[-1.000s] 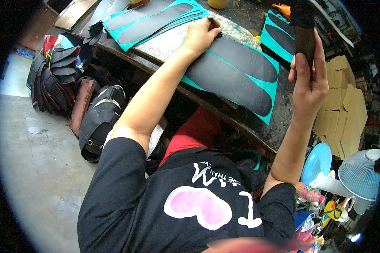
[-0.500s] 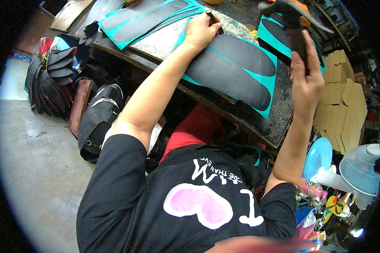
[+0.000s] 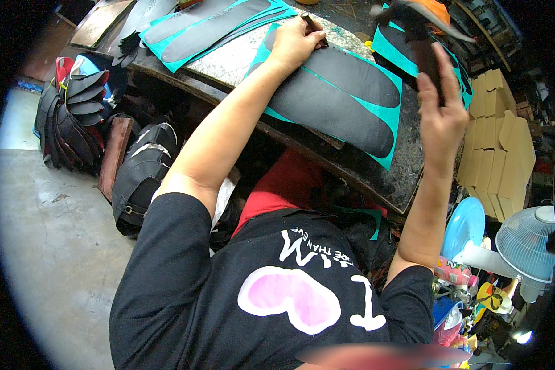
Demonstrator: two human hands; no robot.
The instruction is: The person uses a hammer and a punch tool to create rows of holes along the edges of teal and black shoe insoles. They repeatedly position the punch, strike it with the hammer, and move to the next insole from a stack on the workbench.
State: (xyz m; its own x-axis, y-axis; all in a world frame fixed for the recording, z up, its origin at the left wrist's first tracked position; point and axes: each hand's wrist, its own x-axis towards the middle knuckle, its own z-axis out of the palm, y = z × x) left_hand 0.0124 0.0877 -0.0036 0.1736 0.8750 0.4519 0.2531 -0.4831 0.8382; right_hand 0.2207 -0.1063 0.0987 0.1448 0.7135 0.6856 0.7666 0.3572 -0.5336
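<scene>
My left hand (image 3: 293, 45) is closed around a short dark punch-like tool (image 3: 312, 26), its lower end hidden by my fingers. It rests at the far-left end of a green sheet (image 3: 393, 123) bearing black sole-shaped pieces (image 3: 327, 114), which lies on a pale slab (image 3: 351, 42) on the workbench. Raised over the bench's right side, my right hand (image 3: 444, 120) grips a hammer (image 3: 427, 61) by its dark handle. The hammer head is blurred and stands apart from the punch. Behind the hammer lies another green sheet with black shapes (image 3: 388, 49).
More green-and-black sheets (image 3: 209, 31) are stacked at the bench's far left. Bundled black soles (image 3: 74, 117) and black sandals (image 3: 142, 179) stand left of the bench. Cardboard boxes (image 3: 496, 160) and a fan (image 3: 527, 240) are on the right.
The hammer and my right hand have shifted slightly left. My left hand keeps its place with the punch at the sheet's end.
</scene>
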